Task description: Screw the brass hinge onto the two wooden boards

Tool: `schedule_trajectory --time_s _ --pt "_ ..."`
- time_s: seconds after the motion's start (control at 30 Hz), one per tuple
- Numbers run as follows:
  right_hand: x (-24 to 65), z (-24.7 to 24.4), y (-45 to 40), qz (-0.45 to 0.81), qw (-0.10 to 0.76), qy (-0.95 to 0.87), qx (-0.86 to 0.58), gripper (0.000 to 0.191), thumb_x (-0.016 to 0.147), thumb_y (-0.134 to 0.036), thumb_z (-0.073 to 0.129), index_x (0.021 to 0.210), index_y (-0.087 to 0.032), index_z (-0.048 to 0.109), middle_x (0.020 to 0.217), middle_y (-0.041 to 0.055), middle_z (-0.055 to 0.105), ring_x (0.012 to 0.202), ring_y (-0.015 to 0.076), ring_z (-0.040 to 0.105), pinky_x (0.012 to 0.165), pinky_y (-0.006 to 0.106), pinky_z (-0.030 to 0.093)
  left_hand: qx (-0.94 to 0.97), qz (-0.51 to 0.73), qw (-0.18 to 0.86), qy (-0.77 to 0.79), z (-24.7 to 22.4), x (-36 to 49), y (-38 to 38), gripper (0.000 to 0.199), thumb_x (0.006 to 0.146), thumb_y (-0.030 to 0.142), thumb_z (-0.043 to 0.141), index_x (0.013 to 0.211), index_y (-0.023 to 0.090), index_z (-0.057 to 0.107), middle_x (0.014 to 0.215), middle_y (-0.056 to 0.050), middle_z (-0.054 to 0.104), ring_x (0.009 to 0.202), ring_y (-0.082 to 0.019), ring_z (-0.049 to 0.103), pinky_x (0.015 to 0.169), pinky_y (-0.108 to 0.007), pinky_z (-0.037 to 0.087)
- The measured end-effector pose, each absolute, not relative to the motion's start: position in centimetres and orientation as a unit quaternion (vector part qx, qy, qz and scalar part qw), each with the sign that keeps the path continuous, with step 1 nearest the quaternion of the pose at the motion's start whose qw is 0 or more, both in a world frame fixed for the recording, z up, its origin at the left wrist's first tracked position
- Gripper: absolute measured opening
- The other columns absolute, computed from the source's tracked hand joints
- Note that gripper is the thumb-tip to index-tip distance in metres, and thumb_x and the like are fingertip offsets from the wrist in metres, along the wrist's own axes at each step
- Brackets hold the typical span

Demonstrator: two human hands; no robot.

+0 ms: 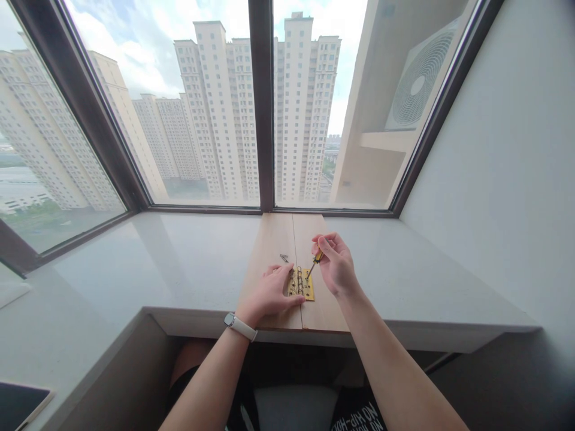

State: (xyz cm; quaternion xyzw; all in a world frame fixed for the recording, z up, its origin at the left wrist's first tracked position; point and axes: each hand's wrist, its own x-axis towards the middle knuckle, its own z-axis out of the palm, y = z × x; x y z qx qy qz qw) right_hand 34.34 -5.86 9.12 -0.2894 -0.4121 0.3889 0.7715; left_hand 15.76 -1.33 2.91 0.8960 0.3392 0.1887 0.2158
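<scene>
A gold hinge (309, 290) lies opened flat across the seam between two pale wooden boards (274, 239). My left hand (273, 292) rests on the hinge's left side, its thumb and fingers spread around the edge and pressing it down. In my right hand (335, 260) is a small screwdriver (318, 257) with a yellow and black handle, held by the fingertips. Its shaft slants down to the left, and the tip meets the hinge's right leaf near a hole. Several small screws (284, 258) lie on the left board above my left hand.
The boards lie on a white windowsill counter (197, 257), between the window frame and the front edge. A dark flat device (20, 404) is at the lower left. My legs are under the counter.
</scene>
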Motion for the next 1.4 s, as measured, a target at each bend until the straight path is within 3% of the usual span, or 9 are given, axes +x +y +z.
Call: schedule_trajectory --time_s 0.17,0.47,0.63,0.8,0.9,1.03,1.2,1.4 --pt "34.5 9.4 -6.1 0.394 0.757 -0.440 -0.280 0.015 0.093 -0.036 0.065 0.089 -0.021 0.069 0.096 0.0039 0.068 0.070 0.0129 0.054 0.068 0.029 0.045 0.896 0.186 0.216 0.341 2.9 15.7 -1.3 0.096 0.078 0.070 0.068 0.156 0.023 0.036 0.151 -0.011 0.051 0.144 -0.034 0.034 0.118 -0.047 0.033" --pt "35.8 8.2 -5.4 0.338 0.749 -0.448 -0.352 0.021 0.086 -0.038 0.077 0.095 -0.020 0.072 0.101 0.0045 0.069 0.090 0.0148 0.061 0.086 0.030 0.047 0.895 0.187 0.216 0.342 2.8 15.6 -1.3 0.095 0.078 0.070 0.067 0.155 0.024 0.037 0.152 -0.011 0.050 0.145 -0.034 0.034 0.118 -0.046 0.033" --pt "36.3 8.6 -5.7 0.234 0.729 -0.466 -0.444 0.031 0.081 -0.045 0.080 0.087 -0.020 0.063 0.089 0.0014 0.067 0.074 0.0131 0.058 0.070 0.027 0.046 0.895 0.188 0.214 0.342 2.8 15.7 -1.2 0.095 0.078 0.070 0.068 0.155 0.023 0.038 0.152 -0.011 0.051 0.144 -0.034 0.034 0.118 -0.047 0.033" --pt "37.1 11.5 -7.2 0.141 0.549 -0.607 -0.557 0.028 0.087 -0.047 0.072 0.088 -0.023 0.058 0.067 -0.0038 0.058 0.059 0.0132 0.051 0.060 0.027 0.041 0.898 0.189 0.210 0.338 2.9 15.6 -1.2 0.095 0.079 0.070 0.067 0.155 0.023 0.037 0.151 -0.011 0.051 0.143 -0.034 0.036 0.117 -0.046 0.035" --pt "37.8 13.9 -8.3 0.024 0.391 -0.707 -0.589 0.013 0.095 -0.035 0.061 0.092 -0.022 0.063 0.081 0.0008 0.066 0.066 0.0150 0.055 0.068 0.030 0.043 0.898 0.188 0.209 0.339 2.9 15.6 -1.2 0.095 0.078 0.071 0.067 0.155 0.022 0.037 0.150 -0.011 0.052 0.142 -0.035 0.036 0.117 -0.047 0.035" --pt "38.8 16.4 -8.7 0.003 0.236 -0.775 -0.586 0.017 0.095 -0.016 0.052 0.100 -0.021 0.068 0.098 0.0051 0.071 0.084 0.0175 0.063 0.077 0.029 0.043 0.897 0.185 0.212 0.340 2.6 15.7 -1.1 0.095 0.078 0.071 0.067 0.155 0.024 0.036 0.150 -0.011 0.052 0.142 -0.035 0.036 0.117 -0.047 0.034" --pt "39.5 18.1 -8.3 0.003 0.141 -0.796 -0.588 0.018 0.093 -0.015 0.055 0.099 -0.020 0.070 0.096 0.0058 0.074 0.086 0.0182 0.066 0.077 0.027 0.043 0.897 0.189 0.214 0.336 2.4 15.7 -1.0 0.092 0.079 0.069 0.067 0.153 0.025 0.038 0.150 -0.011 0.051 0.142 -0.035 0.036 0.116 -0.046 0.035" --pt "39.3 18.9 -8.0 -0.050 0.071 -0.793 -0.603 0.017 0.096 -0.025 0.055 0.093 -0.019 0.071 0.089 0.0072 0.074 0.084 0.0203 0.067 0.073 0.028 0.041 0.898 0.187 0.214 0.337 2.6 15.7 -1.2 0.091 0.079 0.069 0.067 0.153 0.025 0.039 0.150 -0.011 0.052 0.143 -0.035 0.036 0.116 -0.046 0.035"
